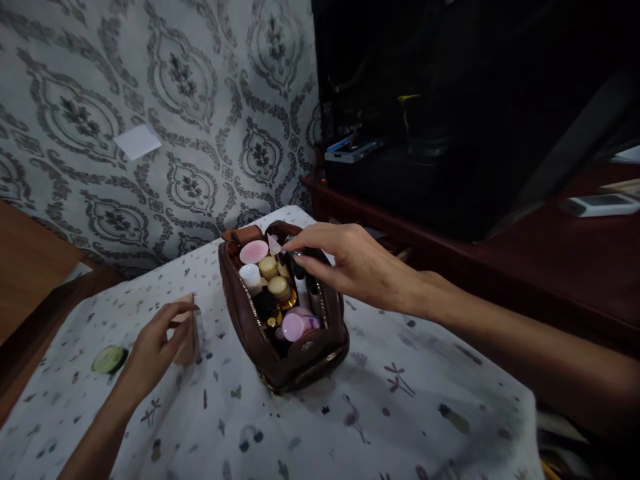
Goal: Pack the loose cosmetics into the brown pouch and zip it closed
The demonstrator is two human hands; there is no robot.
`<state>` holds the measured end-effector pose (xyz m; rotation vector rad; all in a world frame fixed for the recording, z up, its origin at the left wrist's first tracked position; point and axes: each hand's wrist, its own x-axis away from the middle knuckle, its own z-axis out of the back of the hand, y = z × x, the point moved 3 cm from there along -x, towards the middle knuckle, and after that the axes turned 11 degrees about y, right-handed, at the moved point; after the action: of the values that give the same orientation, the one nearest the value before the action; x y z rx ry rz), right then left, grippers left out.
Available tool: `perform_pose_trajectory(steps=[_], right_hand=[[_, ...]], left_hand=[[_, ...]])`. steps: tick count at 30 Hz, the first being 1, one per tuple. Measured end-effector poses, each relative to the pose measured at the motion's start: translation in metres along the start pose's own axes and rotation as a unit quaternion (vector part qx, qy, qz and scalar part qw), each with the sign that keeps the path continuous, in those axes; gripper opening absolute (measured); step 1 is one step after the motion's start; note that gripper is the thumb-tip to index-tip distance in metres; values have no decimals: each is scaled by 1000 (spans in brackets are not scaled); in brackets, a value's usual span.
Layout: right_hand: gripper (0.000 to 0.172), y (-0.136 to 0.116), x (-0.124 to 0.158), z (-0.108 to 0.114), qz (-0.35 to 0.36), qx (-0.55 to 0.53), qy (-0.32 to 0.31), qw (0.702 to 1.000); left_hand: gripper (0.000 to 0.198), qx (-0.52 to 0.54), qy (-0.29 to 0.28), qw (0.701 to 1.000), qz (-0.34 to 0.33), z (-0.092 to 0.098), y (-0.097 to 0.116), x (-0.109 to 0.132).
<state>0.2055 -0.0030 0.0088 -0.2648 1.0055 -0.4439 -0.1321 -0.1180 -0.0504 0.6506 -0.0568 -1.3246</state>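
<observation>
A brown leather pouch (250,327) stands unzipped on the table, packed with several small cosmetic bottles and jars, among them a pink lid (254,251) and a lilac bottle (295,326). My right hand (350,263) reaches over the pouch from the right, its fingertips pinched on a thin dark item (300,257) at the pouch's far end. To the left of the pouch, my left hand (157,347) holds a small pale transparent bottle (189,333) upright just above the cloth.
The table wears a white cloth (410,400) printed with small flowers. A green round slice-like thing (109,359) lies on it at the left. Dark wooden furniture (550,267) with a black screen and small devices stands at the right; patterned wallpaper is behind.
</observation>
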Motion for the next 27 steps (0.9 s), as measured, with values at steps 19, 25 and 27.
perform_pose_trajectory(steps=[19, 25, 27], right_hand=[[14, -112, 96, -124, 259, -34, -139, 955], [38, -108, 104, -193, 141, -1, -245, 959], [47, -105, 105, -206, 116, 1, -245, 962]], left_hand=[[65, 31, 142, 988, 54, -52, -80, 53], [59, 33, 176, 980, 90, -33, -81, 54], [56, 5, 208, 974, 87, -19, -89, 52]])
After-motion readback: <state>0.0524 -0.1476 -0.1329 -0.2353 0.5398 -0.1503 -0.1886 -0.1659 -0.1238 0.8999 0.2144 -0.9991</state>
